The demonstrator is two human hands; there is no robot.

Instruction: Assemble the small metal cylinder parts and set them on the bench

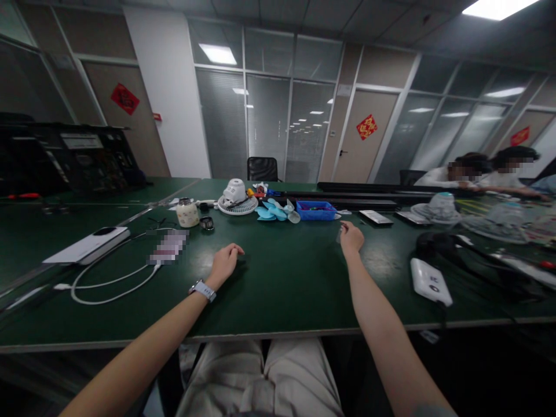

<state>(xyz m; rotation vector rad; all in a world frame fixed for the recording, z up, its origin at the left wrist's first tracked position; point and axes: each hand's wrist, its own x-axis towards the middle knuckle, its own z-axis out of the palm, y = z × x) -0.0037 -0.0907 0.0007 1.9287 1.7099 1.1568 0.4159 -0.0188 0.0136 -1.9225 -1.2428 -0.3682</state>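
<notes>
My left hand (225, 263), a watch (203, 289) on its wrist, rests on the green tabletop with its fingers loosely bent and nothing seen in them. Farther right, my right hand (351, 237) pinches a small clear piece (339, 234), too small to name. Just beyond that hand stands a blue bin (316, 211) with small parts in it. Pale blue fan blades (273, 211) lie left of the bin. Beside them is a white fan head with its grille (238, 200). A cream-coloured jar (187, 212) and a dark ring-shaped lid (207, 223) are beyond my left hand.
A phone (169, 248) with a white cable (108, 302) and a white box (89, 244) lie at left. On the right are a white power bank (431, 282), a dark headset-like object (438, 249) and more fan parts (438, 208). Two people (467, 171) sit at far right.
</notes>
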